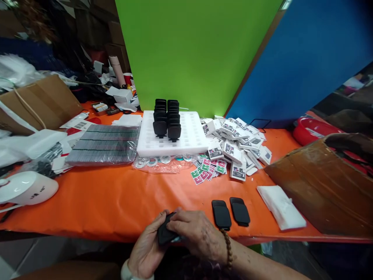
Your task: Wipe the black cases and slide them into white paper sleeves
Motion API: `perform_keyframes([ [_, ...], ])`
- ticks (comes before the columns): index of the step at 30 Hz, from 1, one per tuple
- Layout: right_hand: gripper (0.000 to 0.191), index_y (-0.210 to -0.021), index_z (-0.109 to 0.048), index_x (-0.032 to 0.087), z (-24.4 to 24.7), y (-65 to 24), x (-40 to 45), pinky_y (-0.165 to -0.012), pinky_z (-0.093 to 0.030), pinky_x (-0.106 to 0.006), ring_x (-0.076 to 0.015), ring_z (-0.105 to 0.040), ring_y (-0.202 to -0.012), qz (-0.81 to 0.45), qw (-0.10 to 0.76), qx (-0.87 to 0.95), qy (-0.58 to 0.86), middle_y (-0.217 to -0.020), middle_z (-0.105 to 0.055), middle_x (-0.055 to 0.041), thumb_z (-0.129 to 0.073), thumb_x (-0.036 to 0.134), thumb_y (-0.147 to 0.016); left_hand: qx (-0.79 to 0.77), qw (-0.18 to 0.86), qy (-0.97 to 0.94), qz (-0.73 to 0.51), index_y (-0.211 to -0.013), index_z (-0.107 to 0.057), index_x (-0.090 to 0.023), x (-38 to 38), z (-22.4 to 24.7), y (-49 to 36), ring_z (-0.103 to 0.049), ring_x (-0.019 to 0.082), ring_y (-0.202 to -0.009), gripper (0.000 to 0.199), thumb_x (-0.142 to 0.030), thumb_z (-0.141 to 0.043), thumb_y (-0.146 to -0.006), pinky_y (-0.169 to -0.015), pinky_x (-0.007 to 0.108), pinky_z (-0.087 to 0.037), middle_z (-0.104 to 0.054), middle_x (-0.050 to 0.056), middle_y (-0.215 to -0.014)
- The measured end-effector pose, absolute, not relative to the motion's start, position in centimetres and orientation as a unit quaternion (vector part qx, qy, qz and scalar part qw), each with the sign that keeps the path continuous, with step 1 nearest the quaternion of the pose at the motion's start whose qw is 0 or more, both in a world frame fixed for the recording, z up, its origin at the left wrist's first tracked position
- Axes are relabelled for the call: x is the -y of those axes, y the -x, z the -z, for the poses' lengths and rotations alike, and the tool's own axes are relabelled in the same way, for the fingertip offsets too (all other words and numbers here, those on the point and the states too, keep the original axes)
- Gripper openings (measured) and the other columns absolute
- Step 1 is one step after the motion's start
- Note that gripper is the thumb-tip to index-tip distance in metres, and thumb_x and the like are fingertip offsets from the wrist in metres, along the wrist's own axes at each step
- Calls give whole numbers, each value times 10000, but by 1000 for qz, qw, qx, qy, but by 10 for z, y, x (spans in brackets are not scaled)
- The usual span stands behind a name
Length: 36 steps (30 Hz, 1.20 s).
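Note:
Near the table's front edge, my left hand (149, 245) is closed round a flat black device (165, 232). My right hand (201, 235) lies over the same device from the right, its fingers pressed on the top. Part of the device is hidden under those fingers. Two similar black devices (221, 214) (240, 211) lie flat on the table to the right of my right hand. Further back, a white foam tray (189, 134) holds two rows of upright black pieces (174, 131).
The orange table (110, 198) bears a pile of small white boxes (233, 149), colored cards (205, 166), a plastic-wrapped stack (103, 144), a white appliance (32, 188) and a white foam sheet (282, 206). Cardboard (320, 186) stands at right; a green panel (192, 54) rises behind.

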State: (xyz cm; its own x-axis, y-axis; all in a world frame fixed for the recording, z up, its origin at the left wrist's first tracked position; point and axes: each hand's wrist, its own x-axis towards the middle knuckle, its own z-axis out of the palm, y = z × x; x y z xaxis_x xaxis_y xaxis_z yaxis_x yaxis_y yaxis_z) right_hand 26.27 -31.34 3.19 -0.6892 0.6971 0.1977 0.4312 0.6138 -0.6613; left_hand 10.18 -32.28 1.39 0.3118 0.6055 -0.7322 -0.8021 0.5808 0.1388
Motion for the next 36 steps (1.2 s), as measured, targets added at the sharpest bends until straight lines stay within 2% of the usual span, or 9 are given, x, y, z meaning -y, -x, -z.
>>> perform_keyframes([
  [4,126,-957,-610,190,-33,-309,308,-683,-447,-228,-140,-587,-737,-431,304,732,432,-815,-635,-16,-542,264,-881,-320,845,61,-424,-885,-672,-128,332,-10,-140,-644,195,-840,143,-242,-585,-881,-826,357,-524,-687,86,-940],
  [7,149,-914,-598,187,-29,-345,305,-655,-439,-217,-129,-558,-707,-526,302,626,490,-771,-605,13,-598,311,-833,-375,821,-92,-421,-975,-658,-149,337,-10,-162,-618,229,-944,278,-354,-700,-791,-847,368,-499,-651,102,-1078],
  [11,207,-944,-584,185,-9,-361,305,-607,-424,-213,-121,-536,-664,-593,288,562,500,-763,-599,25,-616,310,-782,-485,714,-263,-431,-930,-649,-137,335,-3,-178,-616,190,-850,363,-303,-812,-651,-794,292,-484,-670,77,-939],
  [17,196,-967,-602,196,13,-348,303,-708,-426,-266,-188,-611,-807,-413,229,655,591,-854,-665,-26,-613,286,-793,-616,552,-390,-404,-873,-667,-142,324,23,-190,-525,167,-625,301,-209,-777,-601,-647,279,-442,-609,31,-739],
  [21,219,-1024,-598,180,18,-350,304,-772,-430,-307,-237,-628,-918,-311,168,710,609,-974,-664,-84,-599,278,-828,-649,440,-515,-345,-926,-681,-176,324,29,-197,-539,284,-871,252,-239,-693,-682,-888,404,-388,-599,110,-906],
  [24,226,-1039,-608,186,23,-352,299,-730,-432,-306,-240,-635,-878,-249,124,739,613,-1003,-649,-95,-605,261,-826,-657,448,-519,-314,-970,-662,-210,327,30,-198,-451,367,-1142,289,-289,-683,-693,-1041,453,-245,-603,151,-1055],
  [28,98,-889,-660,196,10,-351,269,-653,-386,-278,-236,-642,-815,-205,78,782,584,-888,-679,-80,-622,215,-801,-656,478,-491,-318,-1017,-647,-228,331,33,-192,-332,391,-1288,366,-272,-701,-657,-1098,451,-156,-581,155,-1184],
  [32,142,-796,-657,210,-37,-341,207,-607,-332,-263,-194,-620,-723,-158,147,795,568,-746,-676,-47,-533,221,-864,-625,510,-471,-357,-1005,-675,-223,326,32,-184,-377,395,-1247,360,-259,-716,-650,-1085,453,-188,-599,165,-1142],
  [36,193,-1001,-639,214,-75,-317,130,-646,-347,-263,-199,-608,-815,-113,249,768,579,-927,-694,-61,-520,321,-894,-622,425,-551,-359,-1165,-624,-181,283,16,-168,-427,351,-1241,426,-312,-641,-760,-1072,439,-256,-547,186,-1275],
])
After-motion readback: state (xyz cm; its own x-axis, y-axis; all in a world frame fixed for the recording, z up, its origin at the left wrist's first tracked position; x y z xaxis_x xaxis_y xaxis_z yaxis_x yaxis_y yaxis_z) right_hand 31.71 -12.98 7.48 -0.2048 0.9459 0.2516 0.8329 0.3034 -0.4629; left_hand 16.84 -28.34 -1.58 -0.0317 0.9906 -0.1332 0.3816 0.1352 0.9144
